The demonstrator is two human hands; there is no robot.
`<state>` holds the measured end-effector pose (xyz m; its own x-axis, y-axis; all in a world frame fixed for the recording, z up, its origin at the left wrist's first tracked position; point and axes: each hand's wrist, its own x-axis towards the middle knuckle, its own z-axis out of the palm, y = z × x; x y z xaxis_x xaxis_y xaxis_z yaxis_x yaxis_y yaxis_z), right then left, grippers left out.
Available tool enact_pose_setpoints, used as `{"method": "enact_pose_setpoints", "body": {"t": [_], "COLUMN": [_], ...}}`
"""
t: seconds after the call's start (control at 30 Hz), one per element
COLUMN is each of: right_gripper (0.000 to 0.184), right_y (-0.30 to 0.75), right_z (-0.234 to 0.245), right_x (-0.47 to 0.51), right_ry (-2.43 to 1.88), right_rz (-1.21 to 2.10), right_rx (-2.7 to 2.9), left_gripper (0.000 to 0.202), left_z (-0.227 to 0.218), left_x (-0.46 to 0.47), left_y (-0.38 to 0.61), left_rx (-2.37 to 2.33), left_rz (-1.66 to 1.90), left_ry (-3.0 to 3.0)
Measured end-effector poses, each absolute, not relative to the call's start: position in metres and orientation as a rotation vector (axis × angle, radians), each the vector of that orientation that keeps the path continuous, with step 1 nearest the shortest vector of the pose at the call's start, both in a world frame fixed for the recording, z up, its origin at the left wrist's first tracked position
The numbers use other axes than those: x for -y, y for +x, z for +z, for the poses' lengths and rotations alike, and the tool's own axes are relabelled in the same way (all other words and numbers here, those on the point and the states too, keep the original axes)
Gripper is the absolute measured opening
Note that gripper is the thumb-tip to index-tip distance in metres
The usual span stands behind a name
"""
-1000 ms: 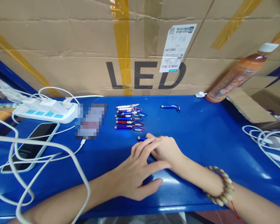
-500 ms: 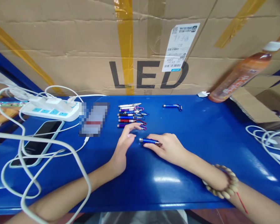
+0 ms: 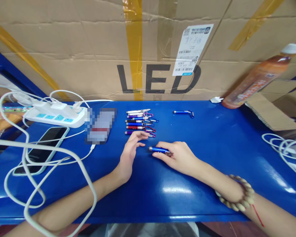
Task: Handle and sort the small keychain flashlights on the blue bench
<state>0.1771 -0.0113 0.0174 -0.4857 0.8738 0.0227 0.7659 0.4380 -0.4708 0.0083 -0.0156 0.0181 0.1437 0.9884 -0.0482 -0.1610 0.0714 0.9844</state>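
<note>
My right hand [image 3: 180, 154] grips a small blue keychain flashlight [image 3: 159, 149] between thumb and fingers, its silver end pointing left; the far end is hidden in the palm. To the left, my left hand [image 3: 129, 154] holds nothing, its fingers apart and curved toward the flashlight without touching it. Just beyond its fingertips lies a row of several keychain flashlights [image 3: 135, 127] in silver, black, blue, red and purple, with coloured carabiner clips to the right. The nearest purple one [image 3: 130, 133] is partly covered by my left fingers. Another blue flashlight [image 3: 181, 112] lies apart, farther back.
A white power strip [image 3: 76, 120], a phone [image 3: 45, 144], a blurred-out device [image 3: 101, 126] and looped white cables [image 3: 84, 171] occupy the left. An orange drink bottle [image 3: 259, 79] leans at the back right. A large cardboard box [image 3: 88, 42] walls off the blue table [image 3: 212, 138].
My left fingers have shifted slightly, and the thumb has moved a little. My right hand keeps the blue flashlight in nearly the same place. The whole view has shifted slightly.
</note>
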Motion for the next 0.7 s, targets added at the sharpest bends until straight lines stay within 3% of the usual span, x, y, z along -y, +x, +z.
{"method": "enact_pose_setpoints", "body": {"t": [0.7], "right_gripper": [0.035], "right_y": [0.1790], "right_z": [0.0136], "right_x": [0.0102], "right_ry": [-1.370], "right_rz": [0.618], "right_rx": [2.428], "left_gripper": [0.031], "left_z": [0.0187], "left_x": [0.0146], "left_y": [0.0075], "left_rx": [-0.991], "left_rz": [1.119], "left_ry": [1.098]}}
